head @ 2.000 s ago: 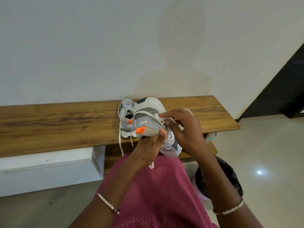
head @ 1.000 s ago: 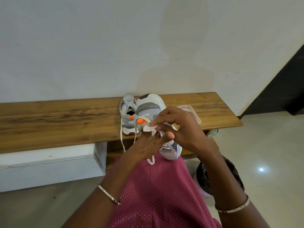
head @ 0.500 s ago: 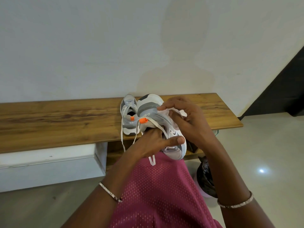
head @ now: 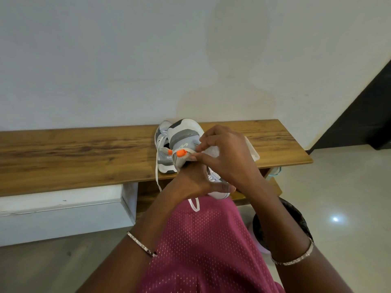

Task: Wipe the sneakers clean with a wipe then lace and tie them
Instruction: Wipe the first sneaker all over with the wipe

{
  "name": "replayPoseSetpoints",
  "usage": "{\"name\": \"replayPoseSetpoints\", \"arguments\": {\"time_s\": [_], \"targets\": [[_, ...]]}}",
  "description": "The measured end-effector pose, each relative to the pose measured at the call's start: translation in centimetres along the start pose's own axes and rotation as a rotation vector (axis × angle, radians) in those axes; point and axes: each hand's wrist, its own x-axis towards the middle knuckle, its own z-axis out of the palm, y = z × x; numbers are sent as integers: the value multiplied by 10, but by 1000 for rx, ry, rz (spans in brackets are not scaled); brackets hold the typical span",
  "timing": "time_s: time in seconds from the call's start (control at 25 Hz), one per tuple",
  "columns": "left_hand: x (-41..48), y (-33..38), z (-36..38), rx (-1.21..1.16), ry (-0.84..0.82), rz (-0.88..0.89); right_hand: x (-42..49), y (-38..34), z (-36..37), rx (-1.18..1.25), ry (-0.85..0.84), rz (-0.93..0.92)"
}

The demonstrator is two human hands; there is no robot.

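One head-worn view (wide-angle) looks down, close over bench.

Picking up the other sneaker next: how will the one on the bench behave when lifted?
Probably light and shape-holding: the sneaker sits upright on the bench, uncollapsed. Its loose lace hangs limp over the bench edge, so it will likely dangle and might snag.
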Motion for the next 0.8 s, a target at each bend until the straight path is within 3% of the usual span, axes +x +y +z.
{"name": "replayPoseSetpoints", "arguments": {"time_s": [0.16,0.44,0.68,0.8], "targets": [[2,-4,4,-10,20,22,-1,0,5,12,44,-2],[4,-8,-8,-167,33,-67,-32,30,-9,329,378,656],[8,-17,-16,-601,73,-51,-75,61,-6,440,388,1044],[6,-13,-22,-681,67,-41,-82,73,-5,411,326,1083]]}}
